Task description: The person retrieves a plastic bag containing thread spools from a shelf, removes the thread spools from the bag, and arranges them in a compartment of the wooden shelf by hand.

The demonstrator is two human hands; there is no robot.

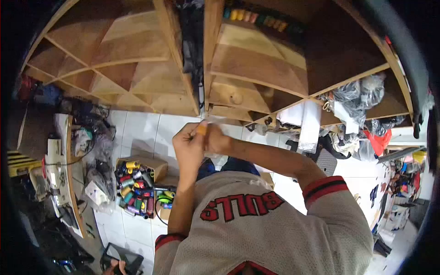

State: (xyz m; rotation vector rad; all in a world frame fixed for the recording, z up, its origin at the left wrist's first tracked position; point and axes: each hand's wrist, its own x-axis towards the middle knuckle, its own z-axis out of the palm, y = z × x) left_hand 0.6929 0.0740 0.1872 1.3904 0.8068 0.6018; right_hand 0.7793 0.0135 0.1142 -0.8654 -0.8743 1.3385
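My left hand (187,144) is raised before my chest, fingers curled closed around a small orange thing (201,130), its kind too small to make out. Right beside it, my right hand (218,140) is blurred and closed. What it pinches, if anything, I cannot make out. Both hands meet at the orange thing, just below the lower edge of the wooden shelving (256,73).
Spools of thread (135,183) in many colours fill cardboard boxes (158,167) on the tiled floor at left. More spools (254,17) line an upper shelf. Plastic-wrapped bundles (360,94) crowd the right shelf. Another person's hand (120,266) shows at bottom left.
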